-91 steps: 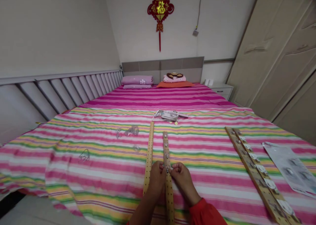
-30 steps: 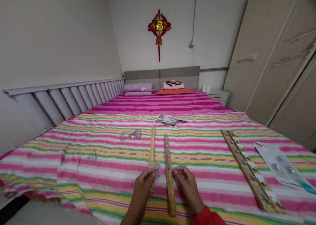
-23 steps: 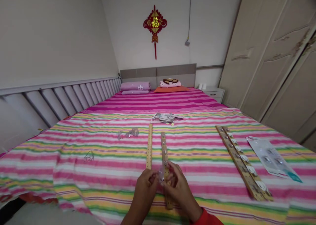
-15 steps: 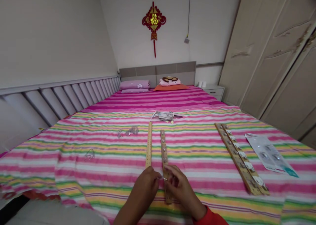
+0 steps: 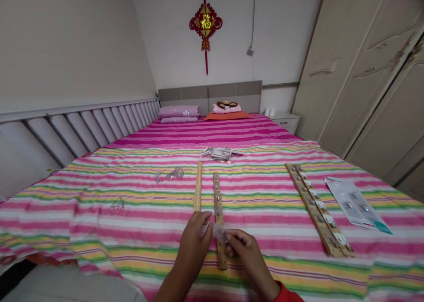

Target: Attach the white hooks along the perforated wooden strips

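Observation:
Over a narrow wooden strip, my left hand holds one side of a small clear plastic piece between thumb and fingers. My right hand is closed in a pinch at the plastic's right side, on a small shiny metal piece mostly covered by the fingertips. Several clear pads with metal fittings sit in a row along the strip beyond my hands. Left of it lies a bare strip with small holes, its near end behind my left hand.
On the right, two wooden strips with round white discs lie beside a clear blister pack. A pile of packets lies farther back. Crumpled clear plastic and a thin clear scrap are on the striped sheet.
My hands have moved slightly apart, and the clear plastic piece now shows between them. My left fingers have opened out a little. The whole view has shifted slightly.

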`<state>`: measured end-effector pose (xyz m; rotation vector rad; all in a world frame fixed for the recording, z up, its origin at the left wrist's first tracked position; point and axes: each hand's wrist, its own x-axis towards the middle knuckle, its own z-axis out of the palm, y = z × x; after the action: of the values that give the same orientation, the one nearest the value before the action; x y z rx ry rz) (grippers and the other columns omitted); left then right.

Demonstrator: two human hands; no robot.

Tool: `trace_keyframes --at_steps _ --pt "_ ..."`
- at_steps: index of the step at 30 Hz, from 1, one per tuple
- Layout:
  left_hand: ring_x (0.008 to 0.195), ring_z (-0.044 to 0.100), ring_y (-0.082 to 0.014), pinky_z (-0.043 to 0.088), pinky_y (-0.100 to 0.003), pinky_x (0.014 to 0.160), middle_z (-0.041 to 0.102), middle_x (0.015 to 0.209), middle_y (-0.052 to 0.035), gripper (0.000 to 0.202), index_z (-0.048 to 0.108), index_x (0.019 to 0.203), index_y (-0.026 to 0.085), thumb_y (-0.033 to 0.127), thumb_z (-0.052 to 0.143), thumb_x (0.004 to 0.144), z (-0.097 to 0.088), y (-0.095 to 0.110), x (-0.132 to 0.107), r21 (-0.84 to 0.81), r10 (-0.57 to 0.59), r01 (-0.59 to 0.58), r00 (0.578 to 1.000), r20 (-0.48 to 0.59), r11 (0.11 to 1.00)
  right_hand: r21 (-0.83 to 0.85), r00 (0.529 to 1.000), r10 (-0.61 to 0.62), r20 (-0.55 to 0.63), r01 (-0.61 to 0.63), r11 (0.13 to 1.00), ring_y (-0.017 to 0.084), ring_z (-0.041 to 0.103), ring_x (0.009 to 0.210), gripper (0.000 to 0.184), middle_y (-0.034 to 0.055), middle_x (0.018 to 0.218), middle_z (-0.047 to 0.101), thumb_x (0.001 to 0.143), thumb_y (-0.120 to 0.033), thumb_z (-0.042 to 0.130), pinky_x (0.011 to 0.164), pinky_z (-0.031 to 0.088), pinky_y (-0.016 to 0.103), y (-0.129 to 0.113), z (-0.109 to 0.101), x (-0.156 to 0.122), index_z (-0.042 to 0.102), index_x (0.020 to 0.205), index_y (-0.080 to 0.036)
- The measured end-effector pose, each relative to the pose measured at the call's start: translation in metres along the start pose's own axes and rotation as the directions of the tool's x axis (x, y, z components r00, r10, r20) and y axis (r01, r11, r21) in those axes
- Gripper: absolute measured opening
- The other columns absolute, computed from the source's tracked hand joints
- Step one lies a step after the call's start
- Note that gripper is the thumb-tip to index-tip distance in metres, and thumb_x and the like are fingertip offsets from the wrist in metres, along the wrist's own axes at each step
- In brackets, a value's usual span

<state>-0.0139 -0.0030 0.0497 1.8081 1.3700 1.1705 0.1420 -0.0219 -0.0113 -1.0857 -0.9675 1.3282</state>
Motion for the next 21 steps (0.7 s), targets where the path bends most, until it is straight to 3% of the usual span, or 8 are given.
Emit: trace_keyframes --at_steps 2,5,7,9,13,21 --pt "0.08 0.061 -0.0212 0.049 -0.032 0.075 0.066 0.084 -0.0069 0.025 0.067 0.092 0.019 0.034 0.066 0.072 0.009 -0.01 -0.006 -0.179 -0.178 0.162 0.981 -0.074 0.97 0.115 0.997 0.079 -0.01 -0.078 0.99 0.013 0.053 0.047 0.042 0.0002 0.052 0.061 0.058 -0.052 0.078 0.05 0.043 0.025 0.008 -0.001 0.0 0.072 0.077 -0.016" --pt "0.069 0.063 -0.0188 0.051 -0.03 0.067 0.067 0.072 -0.0048 0.034 0.064 0.078 0.016 0.043 0.074 0.061 0.023 -0.024 -0.016 -0.427 -0.376 0.362 0.925 0.054 0.829 0.198 0.993 0.117 -0.017 -0.111 0.974 0.012 0.056 0.046 0.044 0.0013 0.051 0.064 0.053 -0.05 0.082 0.048 0.043 0.023 0.017 0.002 -0.002 0.069 0.076 -0.015" --pt "0.064 0.063 -0.0172 0.051 -0.029 0.064 0.067 0.067 -0.0043 0.038 0.062 0.072 0.015 0.046 0.077 0.057 0.03 -0.03 -0.02 -0.505 -0.437 0.452 0.886 0.156 0.735 0.211 0.99 0.14 -0.011 -0.135 0.968 0.013 0.057 0.045 0.046 0.002 0.051 0.065 0.051 -0.051 0.083 0.046 0.044 0.023 0.02 0.004 -0.004 0.067 0.075 -0.015" --pt "0.062 0.063 -0.016 0.051 -0.027 0.063 0.067 0.064 -0.0037 0.04 0.063 0.07 0.014 0.046 0.079 0.052 0.034 -0.033 -0.022 -0.537 -0.486 0.504 0.853 0.189 0.676 0.197 0.988 0.154 -0.004 -0.15 0.969 0.013 0.056 0.042 0.048 0.0021 0.049 0.065 0.051 -0.055 0.081 0.043 0.043 0.023 0.021 0.006 -0.006 0.065 0.073 -0.015" --pt "0.061 0.061 -0.0155 0.05 -0.026 0.059 0.067 0.064 -0.003 0.043 0.065 0.071 0.014 0.046 0.081 0.047 0.038 -0.034 -0.019 -0.555 -0.522 0.504 0.841 0.141 0.662 0.099 0.992 0.123 0.003 -0.122 0.988 0.011 0.05 0.034 0.05 -0.0015 0.041 0.058 0.056 -0.063 0.074 0.037 0.037 0.021 0.018 0.007 -0.006 0.06 0.067 -0.017" --pt "0.055 0.054 -0.0137 0.042 -0.024 0.053 0.062 0.059 -0.0002 0.032 0.069 0.076 0.014 0.044 0.066 0.066 0.05 -0.042 -0.01 -0.42 -0.42 0.422 0.902 0.103 0.803 -0.024 0.998 0.059 -0.032 -0.06 0.998 0.007 0.038 0.031 0.043 -0.007 0.039 0.048 0.06 -0.059 0.07 0.034 0.027 0.02 0.021 0.001 0.014 0.05 0.055 -0.02"
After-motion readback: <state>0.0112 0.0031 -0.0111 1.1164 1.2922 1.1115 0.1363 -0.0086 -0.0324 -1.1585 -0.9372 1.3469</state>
